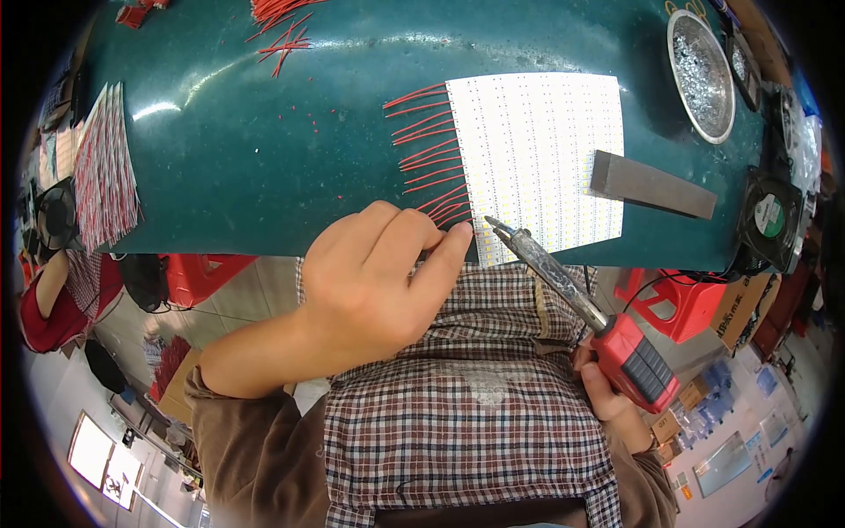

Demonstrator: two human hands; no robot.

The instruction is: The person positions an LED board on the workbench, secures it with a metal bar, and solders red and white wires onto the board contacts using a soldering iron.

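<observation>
A white LED circuit board (537, 132) in strips lies near the table's front edge, and a row of short red wires (427, 148) sticks out from its left side. My left hand (374, 273) is at the board's lower left corner, thumb and forefinger pinched together at the end of a red wire; the fingers partly hide that wire. My right hand (603, 387) grips a soldering iron (635, 363) by its red and black handle. The iron's tip is over the board's lower left part, just right of my left fingertips; whether it touches cannot be made out.
A dark grey bar (653, 183) rests across the board's right side. A metal bowl (700, 77) of silvery bits and a black fan (770, 218) stand at the right. Loose red wires (283, 46) lie at the back, a red-and-white wire bundle (107, 172) at the left. Another person's arm (44, 290) shows far left.
</observation>
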